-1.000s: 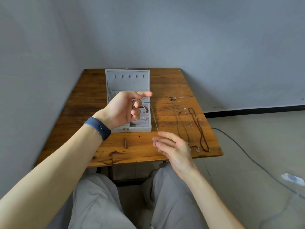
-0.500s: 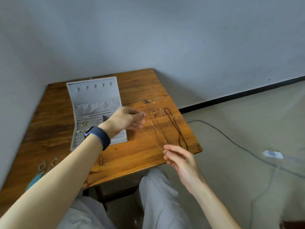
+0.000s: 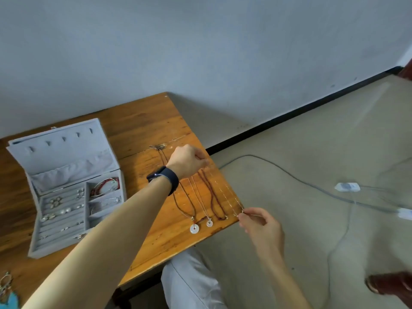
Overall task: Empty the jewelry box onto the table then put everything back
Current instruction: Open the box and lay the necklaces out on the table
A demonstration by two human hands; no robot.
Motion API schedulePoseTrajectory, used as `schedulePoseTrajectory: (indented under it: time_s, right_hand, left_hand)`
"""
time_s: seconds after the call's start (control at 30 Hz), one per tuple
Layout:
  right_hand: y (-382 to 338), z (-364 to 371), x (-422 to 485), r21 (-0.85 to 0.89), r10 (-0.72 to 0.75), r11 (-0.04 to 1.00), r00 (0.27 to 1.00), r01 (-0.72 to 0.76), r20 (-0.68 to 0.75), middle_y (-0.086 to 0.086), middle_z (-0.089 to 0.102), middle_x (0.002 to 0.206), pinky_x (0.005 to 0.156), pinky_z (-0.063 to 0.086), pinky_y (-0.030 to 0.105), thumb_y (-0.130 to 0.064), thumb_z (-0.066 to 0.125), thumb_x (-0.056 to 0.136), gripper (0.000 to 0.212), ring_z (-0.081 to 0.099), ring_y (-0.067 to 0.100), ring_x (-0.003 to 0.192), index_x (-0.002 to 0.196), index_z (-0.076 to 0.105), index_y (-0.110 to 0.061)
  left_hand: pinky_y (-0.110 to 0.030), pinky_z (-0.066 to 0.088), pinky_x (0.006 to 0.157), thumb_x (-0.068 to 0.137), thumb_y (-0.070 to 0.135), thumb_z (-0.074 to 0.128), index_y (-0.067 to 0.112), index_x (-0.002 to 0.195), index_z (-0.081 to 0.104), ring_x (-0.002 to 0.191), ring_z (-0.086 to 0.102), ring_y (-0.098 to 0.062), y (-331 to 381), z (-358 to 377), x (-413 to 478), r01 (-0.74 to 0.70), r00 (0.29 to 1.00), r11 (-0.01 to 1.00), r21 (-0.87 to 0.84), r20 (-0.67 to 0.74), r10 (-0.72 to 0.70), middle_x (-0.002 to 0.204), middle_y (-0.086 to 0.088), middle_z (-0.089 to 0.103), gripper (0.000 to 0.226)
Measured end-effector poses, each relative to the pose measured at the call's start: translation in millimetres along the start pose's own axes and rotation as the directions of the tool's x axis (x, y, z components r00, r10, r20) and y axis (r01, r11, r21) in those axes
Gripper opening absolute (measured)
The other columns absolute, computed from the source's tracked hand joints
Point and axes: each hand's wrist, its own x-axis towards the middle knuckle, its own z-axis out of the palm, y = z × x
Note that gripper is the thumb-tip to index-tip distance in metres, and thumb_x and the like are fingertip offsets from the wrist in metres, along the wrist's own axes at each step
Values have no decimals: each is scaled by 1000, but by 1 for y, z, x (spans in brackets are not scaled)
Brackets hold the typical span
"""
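Note:
The grey jewelry box (image 3: 33, 248) stands open on the left of the wooden table (image 3: 142, 123), with rings, earrings and a red bracelet (image 3: 104, 186) in its compartments. A thin silver chain (image 3: 225, 192) is stretched along the table's right edge. My left hand (image 3: 189, 160) pinches its far end and my right hand (image 3: 260, 226) pinches its near end just past the table corner. Beside the chain lie a dark red beaded necklace (image 3: 211, 192) and two cord necklaces with white ring pendants (image 3: 194, 228).
Keys with a turquoise tag (image 3: 9, 295) lie at the table's near left corner. A grey cable (image 3: 289, 175) with white adapters (image 3: 346, 186) runs across the floor on the right. A dark wooden piece (image 3: 390, 284) shows at the lower right. My knees are under the table's edge.
Both hands have carried the thin chain from beside the box to the table's right edge, stretched between them. The view has swung to the right.

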Motion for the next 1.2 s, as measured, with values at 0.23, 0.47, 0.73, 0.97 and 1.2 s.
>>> schedulePoseTrajectory:
  time_s: [0.23, 0.47, 0.73, 0.97, 1.2]
  right_hand:
    - [-8, 5, 15, -335, -103, 938, 994, 84, -40, -25, 68, 71, 59, 40, 18, -38, 73, 76, 8, 61, -2, 70, 78, 66, -33]
    - [0, 18, 12, -507, -320, 809, 946, 296, 42, -20, 61, 83, 63, 34, 11, -35, 63, 88, 7, 54, -1, 81, 92, 58, -39]
    - [19, 23, 6, -467, -401, 810, 916, 355, 1, -15, 52, 94, 70, 34, 7, -30, 64, 92, 17, 56, 3, 86, 108, 67, -31]
    - [18, 17, 6, -429, -389, 826, 921, 365, 35, -19, 50, 96, 72, 36, 8, -33, 62, 95, 21, 55, -5, 91, 114, 68, -28]
    - [0, 2, 1, -452, -548, 707, 826, 544, 136, -9, 59, 95, 72, 40, 18, -19, 69, 90, 18, 59, 15, 92, 106, 71, -25]
  left_hand:
    - [-32, 53, 66, 97, 33, 59, 23, 107, 73, 82, 65, -23, 6, 25, 25, -105, 994, 937, 334, 22, 104, 99, -2, 70, 20]
    - [-39, 56, 74, 99, 32, 55, 23, 110, 71, 92, 63, -33, -1, 37, 26, -161, 984, 871, 464, 2, 181, 110, -6, 66, 21]
    - [-35, 48, 71, 99, 35, 52, 23, 110, 69, 94, 62, -32, -5, 43, 24, -175, 977, 861, 478, -22, 211, 112, -5, 65, 24]
    - [-36, 43, 81, 106, 33, 36, 15, 114, 66, 105, 58, -31, -4, 43, 14, -241, 959, 795, 557, 13, 282, 114, -6, 65, 36]
    - [-43, 41, 96, 103, 28, 37, 22, 141, 47, 120, 51, -31, -4, 29, -25, -194, 973, 853, 484, -13, 229, 130, -7, 60, 40]
